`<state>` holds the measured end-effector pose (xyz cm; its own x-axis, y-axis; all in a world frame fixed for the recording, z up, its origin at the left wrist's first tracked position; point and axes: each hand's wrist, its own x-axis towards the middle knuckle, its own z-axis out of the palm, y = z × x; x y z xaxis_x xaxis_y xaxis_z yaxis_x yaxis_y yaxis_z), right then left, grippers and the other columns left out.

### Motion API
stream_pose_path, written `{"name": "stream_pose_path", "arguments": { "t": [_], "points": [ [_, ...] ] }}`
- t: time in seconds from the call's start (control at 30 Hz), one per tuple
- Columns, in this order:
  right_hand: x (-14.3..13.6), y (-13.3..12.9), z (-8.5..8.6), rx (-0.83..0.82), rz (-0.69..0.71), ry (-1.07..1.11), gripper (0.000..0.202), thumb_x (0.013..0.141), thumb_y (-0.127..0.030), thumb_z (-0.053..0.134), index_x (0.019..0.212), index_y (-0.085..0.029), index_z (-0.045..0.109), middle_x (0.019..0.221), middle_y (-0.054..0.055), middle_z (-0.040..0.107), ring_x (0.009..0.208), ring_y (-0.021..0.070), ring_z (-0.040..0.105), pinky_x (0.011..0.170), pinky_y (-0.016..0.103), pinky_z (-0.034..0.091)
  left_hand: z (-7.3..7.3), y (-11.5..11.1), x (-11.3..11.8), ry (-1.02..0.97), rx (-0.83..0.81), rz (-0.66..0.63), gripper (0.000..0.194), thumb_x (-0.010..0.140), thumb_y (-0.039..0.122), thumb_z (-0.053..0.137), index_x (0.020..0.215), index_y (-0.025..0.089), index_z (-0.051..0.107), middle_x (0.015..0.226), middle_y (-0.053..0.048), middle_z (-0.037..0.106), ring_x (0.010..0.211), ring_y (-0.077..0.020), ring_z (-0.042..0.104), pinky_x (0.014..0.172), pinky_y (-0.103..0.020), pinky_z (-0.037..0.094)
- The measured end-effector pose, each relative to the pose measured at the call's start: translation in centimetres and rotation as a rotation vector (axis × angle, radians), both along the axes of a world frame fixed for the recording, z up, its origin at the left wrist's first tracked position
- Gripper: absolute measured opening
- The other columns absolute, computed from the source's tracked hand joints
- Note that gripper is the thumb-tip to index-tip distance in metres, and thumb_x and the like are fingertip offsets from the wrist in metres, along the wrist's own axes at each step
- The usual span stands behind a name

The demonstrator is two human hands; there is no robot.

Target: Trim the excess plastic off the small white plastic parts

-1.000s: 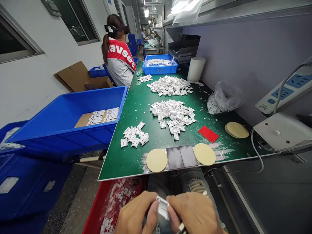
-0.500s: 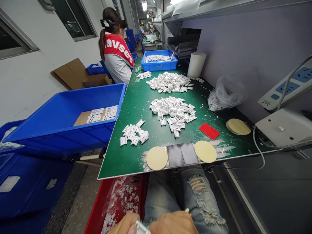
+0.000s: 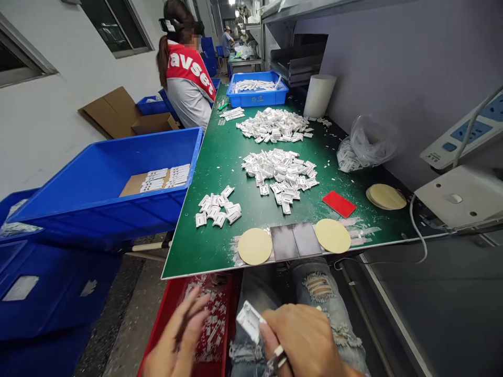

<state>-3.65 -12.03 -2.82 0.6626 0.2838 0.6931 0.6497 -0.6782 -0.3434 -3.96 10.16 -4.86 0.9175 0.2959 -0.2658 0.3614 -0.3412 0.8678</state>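
My right hand (image 3: 302, 335) is closed over my lap, pinching a small white plastic part (image 3: 250, 321) between thumb and forefinger. A slim tool with a shiny metal piece (image 3: 280, 357) also shows within this hand; its kind is unclear. To the left, my left hand (image 3: 176, 335) is open, fingers apart and slightly blurred, above the red bin (image 3: 157, 319) with white scraps in it. On the green table (image 3: 184, 251) lies a small group of similar white parts (image 3: 218, 208). Behind it is a larger pile of white parts (image 3: 279, 173).
Yellow discs (image 3: 255, 246) and dark abrasive sheets (image 3: 285, 242) line the table's front edge. A red card (image 3: 338, 203) lies near them. Left stands a big blue bin (image 3: 98, 209); farther back sit a blue tray (image 3: 257, 98) and a co-worker (image 3: 186, 78). A cable (image 3: 422, 251) hangs at right.
My hands have come up into view and moved apart. The left hand has opened and shifted left, away from the white part, which stays in my right hand.
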Motion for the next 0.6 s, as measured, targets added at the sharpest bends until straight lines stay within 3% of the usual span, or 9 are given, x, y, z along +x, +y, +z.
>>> {"name": "stream_pose_path", "arguments": {
  "t": [0.07,0.17,0.27,0.33,0.43,0.6],
  "points": [
    [-0.2,0.1,0.2,-0.039,0.018,-0.015,0.019,0.094,-0.014,0.046,0.083,-0.018,0.060,0.055,-0.001,0.055,0.047,0.0155,0.048,0.051,0.034,0.024,1.1,-4.2,-0.2,-0.084,-0.467,0.032,0.060,0.068,0.058,0.072,0.117,0.022,0.066,0.103,-0.011,0.076,0.088,-0.0277,0.071,0.076,-0.035,0.056],
    [-0.4,-0.5,0.8,-0.023,0.061,0.063,0.024,0.098,-0.023,0.043,0.079,-0.019,0.057,0.057,-0.002,0.056,0.048,0.0141,0.048,0.052,0.032,0.026,2.3,-8.1,0.3,-0.006,-0.768,0.150,0.036,0.062,0.042,0.085,0.086,0.018,0.072,0.075,-0.005,0.076,0.063,-0.0136,0.066,0.059,-0.019,0.051],
    [0.0,-2.1,1.8,-0.043,0.062,0.158,0.032,0.099,-0.044,0.043,0.088,-0.017,0.057,0.066,0.000,0.059,0.056,0.0145,0.052,0.058,0.030,0.032,2.7,-8.6,1.1,0.066,-0.962,0.112,0.031,0.064,0.036,0.085,0.087,0.018,0.074,0.076,-0.004,0.074,0.063,-0.0090,0.063,0.059,-0.016,0.049],
    [0.4,-3.2,2.6,-0.155,0.029,0.143,0.043,0.098,-0.054,0.039,0.089,-0.016,0.058,0.068,0.002,0.059,0.060,0.0167,0.052,0.059,0.031,0.032,2.7,-8.2,1.4,0.108,-1.009,0.019,0.031,0.065,0.035,0.085,0.088,0.017,0.076,0.077,-0.005,0.074,0.064,-0.0093,0.063,0.060,-0.016,0.050],
    [1.0,-3.9,3.2,-0.320,0.006,0.092,0.052,0.097,-0.060,0.030,0.075,-0.019,0.054,0.061,0.001,0.052,0.055,0.0174,0.044,0.054,0.033,0.024,2.8,-7.9,1.4,0.110,-0.991,-0.079,0.029,0.065,0.030,0.086,0.089,0.018,0.076,0.076,-0.004,0.074,0.066,-0.0092,0.064,0.062,-0.015,0.049],
    [1.3,-3.8,3.0,-0.401,-0.017,0.040,0.058,0.096,-0.064,0.024,0.067,-0.021,0.050,0.057,0.001,0.045,0.052,0.0172,0.035,0.054,0.034,0.017,3.2,-7.9,1.4,0.098,-0.905,-0.146,0.022,0.064,0.030,0.087,0.079,0.018,0.075,0.073,-0.002,0.075,0.063,-0.0087,0.065,0.061,-0.014,0.048]
  ]
}}
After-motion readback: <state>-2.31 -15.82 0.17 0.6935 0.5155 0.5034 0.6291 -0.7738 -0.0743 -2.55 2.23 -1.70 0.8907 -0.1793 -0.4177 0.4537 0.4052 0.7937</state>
